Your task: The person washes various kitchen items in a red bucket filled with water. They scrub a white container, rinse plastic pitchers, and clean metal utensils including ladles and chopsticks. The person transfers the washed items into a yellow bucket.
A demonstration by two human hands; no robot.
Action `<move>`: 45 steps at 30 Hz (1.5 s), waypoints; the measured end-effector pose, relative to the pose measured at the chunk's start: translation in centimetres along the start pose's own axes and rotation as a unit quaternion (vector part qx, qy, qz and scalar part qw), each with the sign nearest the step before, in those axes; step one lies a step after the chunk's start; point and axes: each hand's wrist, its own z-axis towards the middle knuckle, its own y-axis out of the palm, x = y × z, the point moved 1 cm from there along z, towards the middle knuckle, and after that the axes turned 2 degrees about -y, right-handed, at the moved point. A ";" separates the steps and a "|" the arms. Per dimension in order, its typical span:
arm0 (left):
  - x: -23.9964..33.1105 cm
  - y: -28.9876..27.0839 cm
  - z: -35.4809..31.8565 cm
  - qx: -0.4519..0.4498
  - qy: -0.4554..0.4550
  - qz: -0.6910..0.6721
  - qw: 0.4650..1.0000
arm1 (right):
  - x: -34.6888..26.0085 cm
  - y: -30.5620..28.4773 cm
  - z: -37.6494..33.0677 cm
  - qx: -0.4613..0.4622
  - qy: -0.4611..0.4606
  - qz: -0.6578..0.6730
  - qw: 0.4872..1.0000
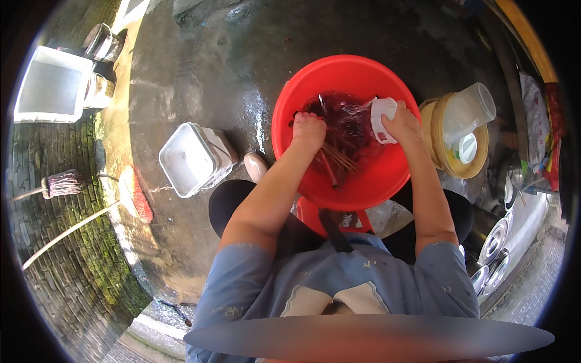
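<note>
Chopsticks [336, 158], a loose bundle of thin brownish sticks, lie in shallow water at the bottom of a large red plastic basin [290, 103]. The basin sits on wet, dark concrete ground [200, 66] directly in front of a seated person, between the knees. The person wears a blue short-sleeved top and leans over the basin, both bare forearms reaching down into it.

The left hand [308, 130] is dipped in at the basin's left side, fingers curled downward onto the sticks; whether it grips any cannot be told, since the fingertips are hidden in the water. The right hand [401, 124] is at the basin's right side, closed around a white plastic holder [381, 118] with slotted sides, held just above the water.

To the right of the basin, touching its rim, stands a yellow tub [445, 158] with a clear plastic container [469, 109] tilted inside it. To the left, near the person's shoe, lies a white square bucket [193, 158] on its side. Farther left, two long-handled tools rest on mossy brick paving: a mop [60, 183] and a red-bristled broom [138, 199]. A white rectangular bin [51, 85] stands at the upper left. Stacked metal bowls [496, 239] show at the lower right.
</note>
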 end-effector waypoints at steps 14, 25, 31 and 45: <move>0.4 2.7 -0.8 -0.003 0.045 0.024 0.999 | 0.5 15.7 3.2 -0.136 0.080 0.033 0.987; 0.8 2.4 1.4 -0.015 0.019 -0.086 0.996 | 0.0 5.4 -0.3 -0.162 -0.047 0.483 0.859; 1.8 -0.7 -0.1 -0.006 0.005 -0.195 0.981 | -3.2 -0.2 -6.6 0.212 -0.264 0.228 0.913; -3.4 -3.5 -2.6 0.295 0.094 -0.181 0.934 | 7.9 1.3 -11.4 0.264 -0.207 0.060 0.940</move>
